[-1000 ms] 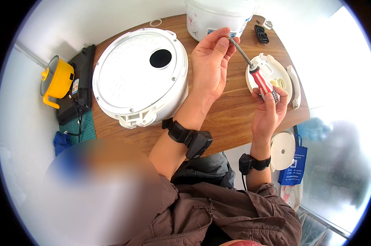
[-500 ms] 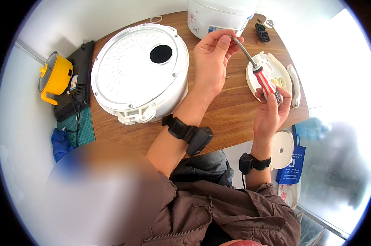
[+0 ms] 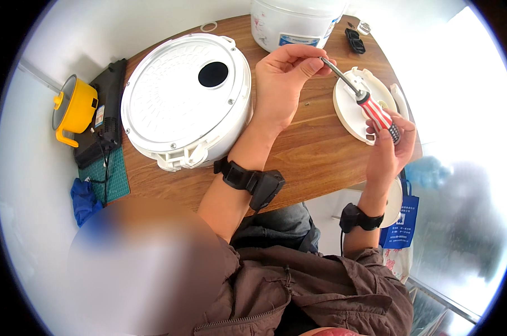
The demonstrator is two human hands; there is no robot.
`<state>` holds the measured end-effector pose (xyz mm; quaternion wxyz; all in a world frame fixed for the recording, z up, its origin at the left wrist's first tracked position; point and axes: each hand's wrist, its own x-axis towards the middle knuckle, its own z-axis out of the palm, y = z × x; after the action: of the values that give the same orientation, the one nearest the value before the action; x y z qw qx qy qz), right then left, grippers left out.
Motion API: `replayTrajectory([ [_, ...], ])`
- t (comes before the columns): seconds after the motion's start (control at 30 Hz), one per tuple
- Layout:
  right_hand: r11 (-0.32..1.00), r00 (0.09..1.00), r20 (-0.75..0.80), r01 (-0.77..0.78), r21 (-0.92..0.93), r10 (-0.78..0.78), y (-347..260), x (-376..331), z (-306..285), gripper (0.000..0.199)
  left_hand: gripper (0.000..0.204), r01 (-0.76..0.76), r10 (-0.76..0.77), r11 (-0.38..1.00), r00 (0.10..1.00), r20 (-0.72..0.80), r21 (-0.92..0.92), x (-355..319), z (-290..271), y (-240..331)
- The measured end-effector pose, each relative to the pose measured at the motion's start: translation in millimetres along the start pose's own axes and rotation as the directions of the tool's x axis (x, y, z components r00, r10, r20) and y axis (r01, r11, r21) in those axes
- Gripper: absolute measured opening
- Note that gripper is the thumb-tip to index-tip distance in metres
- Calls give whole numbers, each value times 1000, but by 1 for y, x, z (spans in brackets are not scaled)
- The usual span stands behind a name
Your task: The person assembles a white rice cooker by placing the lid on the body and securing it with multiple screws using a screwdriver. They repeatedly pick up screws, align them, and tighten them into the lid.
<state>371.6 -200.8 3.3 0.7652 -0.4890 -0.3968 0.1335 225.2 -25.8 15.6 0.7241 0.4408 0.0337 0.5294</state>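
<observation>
My right hand (image 3: pixel 389 140) grips the red-and-white striped handle of a screwdriver (image 3: pixel 377 112), its metal shaft pointing up and left. At the shaft's tip, my left hand (image 3: pixel 284 81) is closed in a pinch between thumb and fingers. Whatever tiny thing may be in that pinch is too small to make out. Left of my left hand, a large white round appliance lid (image 3: pixel 169 106) has screws around its rim and a dark oval opening. Partly behind the screwdriver lies a white round plastic cover (image 3: pixel 349 115) on the wooden table (image 3: pixel 315 162).
A white rice cooker (image 3: pixel 298 25) stands at the back. Near it lies a black plastic piece (image 3: pixel 354 42). A yellow pot (image 3: pixel 80 109) sits on a black appliance (image 3: pixel 110 95) at the left, above a green mat (image 3: pixel 116 179). A blue bag (image 3: pixel 402 224) hangs below the table's right edge.
My right hand has moved right and slightly down with the screwdriver. The left hand has shifted slightly left and still pinches at the tip.
</observation>
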Motion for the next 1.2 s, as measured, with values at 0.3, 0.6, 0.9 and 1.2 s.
replayTrajectory([
  [0.3, 931, 949, 229, 272, -243, -217, -29, 22, -35, 27, 12, -161, 109, 890, 984, 143, 427, -4, 10, 8],
  [0.6, 986, 980, 135, 136, 99, -148, -42, 41, -50, 58, 20, -500, 286, 437, 865, 412, 747, -28, 43, 79],
  [0.9, 808, 805, 440, 535, -248, -398, -129, 105, 77, 46, 22, -395, -188, 31, 900, 393, 918, 25, 49, 195],
  [1.2, 667, 557, 736, 719, -196, -384, -147, 138, 201, 32, 17, -278, -335, 70, 898, 285, 958, 56, -20, 186],
])
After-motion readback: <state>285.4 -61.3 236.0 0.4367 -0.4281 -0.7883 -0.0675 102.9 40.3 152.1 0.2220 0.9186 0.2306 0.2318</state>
